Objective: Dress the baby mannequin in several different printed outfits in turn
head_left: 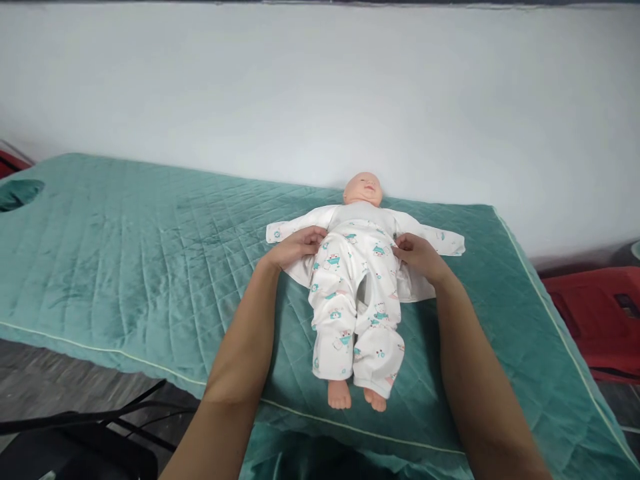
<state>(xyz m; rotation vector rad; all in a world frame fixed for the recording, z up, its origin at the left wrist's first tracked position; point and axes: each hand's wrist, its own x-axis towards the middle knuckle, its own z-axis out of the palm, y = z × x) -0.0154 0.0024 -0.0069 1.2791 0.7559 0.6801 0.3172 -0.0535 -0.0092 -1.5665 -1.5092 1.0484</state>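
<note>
A baby doll lies on its back on the green quilted cover, head toward the wall and bare feet toward me. It has on white printed baby trousers with an opening at the crotch. A white long-sleeved baby top is spread open under and beside its body, sleeves out to both sides. My left hand is closed at the left edge of the trousers, near the waist. At the opposite edge, my right hand pinches the trousers' side with curled fingers. My fingertips are partly hidden by the cloth.
The green quilted cover drapes over a bed with a hole at its far left end. A pale wall runs behind. Red plastic stools stand at right, and a black chair at lower left.
</note>
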